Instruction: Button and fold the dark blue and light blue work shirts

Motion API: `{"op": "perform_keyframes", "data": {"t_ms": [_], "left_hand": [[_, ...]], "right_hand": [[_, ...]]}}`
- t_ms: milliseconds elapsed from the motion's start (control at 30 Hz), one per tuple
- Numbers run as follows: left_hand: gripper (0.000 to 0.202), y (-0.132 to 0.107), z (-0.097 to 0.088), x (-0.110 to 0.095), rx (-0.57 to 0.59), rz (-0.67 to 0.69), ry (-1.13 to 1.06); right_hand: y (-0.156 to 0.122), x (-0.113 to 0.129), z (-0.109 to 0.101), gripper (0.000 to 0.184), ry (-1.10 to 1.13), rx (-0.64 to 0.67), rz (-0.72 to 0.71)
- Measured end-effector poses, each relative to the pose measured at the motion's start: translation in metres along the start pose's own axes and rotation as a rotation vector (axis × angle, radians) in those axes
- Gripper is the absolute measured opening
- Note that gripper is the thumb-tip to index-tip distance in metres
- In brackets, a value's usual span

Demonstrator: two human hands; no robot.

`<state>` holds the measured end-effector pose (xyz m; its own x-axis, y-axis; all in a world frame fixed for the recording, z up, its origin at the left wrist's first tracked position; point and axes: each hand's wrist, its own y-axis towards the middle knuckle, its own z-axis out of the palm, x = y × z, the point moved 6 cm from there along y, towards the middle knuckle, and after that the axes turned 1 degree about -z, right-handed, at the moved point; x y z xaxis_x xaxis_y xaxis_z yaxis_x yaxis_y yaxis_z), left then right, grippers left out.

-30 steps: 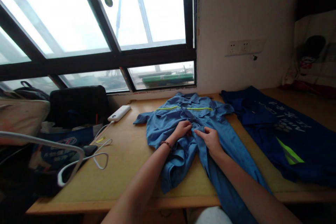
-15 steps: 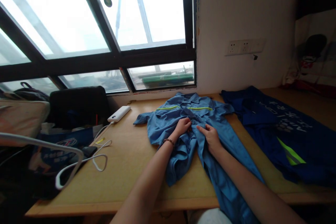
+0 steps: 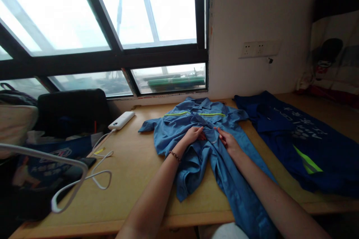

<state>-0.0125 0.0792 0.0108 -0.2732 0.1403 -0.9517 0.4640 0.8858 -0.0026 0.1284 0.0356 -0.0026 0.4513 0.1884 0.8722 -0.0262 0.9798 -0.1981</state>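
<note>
A light blue work shirt (image 3: 174, 130) with a yellow-green stripe lies front-up on the wooden table (image 3: 131, 171), its hem hanging over the near edge. My left hand (image 3: 193, 134) and my right hand (image 3: 228, 141) meet at the shirt's front placket, a little below the collar. Both have fingers pinched on the fabric edges there. A bead bracelet is on my left wrist.
A dark blue garment (image 3: 297, 138) with white lettering lies to the right. A white power bank (image 3: 121, 120) with a white cable (image 3: 98, 164) sits at left, near a black bag (image 3: 73, 110) and a white hanger (image 3: 53, 179). A window and wall sockets (image 3: 258, 49) stand behind.
Both hands have slid up the shirt's front towards the collar, staying together on the placket. The view has shifted slightly.
</note>
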Motion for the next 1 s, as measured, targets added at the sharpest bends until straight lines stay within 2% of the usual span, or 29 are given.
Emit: {"op": "perform_keyframes", "data": {"t_ms": [100,233,333,433,500,600,733,800,833,900,1000], "left_hand": [[0.036,-0.021,0.01,-0.022,0.062,0.111,0.241],[0.02,-0.062,0.038,-0.051,0.007,0.37,0.701],[0.021,-0.083,0.065,-0.056,0.006,0.438,0.99],[0.017,-0.09,0.084,-0.054,0.037,0.456,1.144],[0.016,-0.089,0.089,-0.053,0.053,0.446,1.144],[0.014,-0.085,0.083,-0.052,0.04,0.388,0.989],[0.012,-0.078,0.058,-0.049,-0.17,0.266,0.693],[0.015,-0.076,0.047,-0.044,-0.232,0.201,0.619],[0.016,-0.074,0.043,-0.041,-0.22,0.174,0.593],[0.021,-0.072,0.04,-0.033,-0.118,0.114,0.534],[0.031,-0.072,0.038,-0.019,0.165,-0.055,0.391]], "right_hand": [[0.006,0.006,-0.014,0.031,-0.026,-0.084,-0.049],[0.008,0.006,-0.019,0.03,-0.026,-0.112,-0.088],[0.009,0.003,-0.019,0.029,0.013,-0.13,-0.086],[0.01,0.002,-0.021,0.03,0.061,-0.162,-0.071],[0.01,0.002,-0.022,0.028,0.08,-0.169,-0.062],[0.008,0.004,-0.02,0.026,0.111,-0.164,-0.049],[0.006,0.004,-0.019,0.028,0.149,-0.169,-0.031],[0.006,0.004,-0.019,0.028,0.166,-0.17,-0.022],[0.007,0.003,-0.019,0.027,0.176,-0.166,-0.023],[0.009,0.002,-0.019,0.026,0.186,-0.153,-0.029],[0.012,-0.002,-0.021,0.023,0.191,-0.141,-0.029]]}}
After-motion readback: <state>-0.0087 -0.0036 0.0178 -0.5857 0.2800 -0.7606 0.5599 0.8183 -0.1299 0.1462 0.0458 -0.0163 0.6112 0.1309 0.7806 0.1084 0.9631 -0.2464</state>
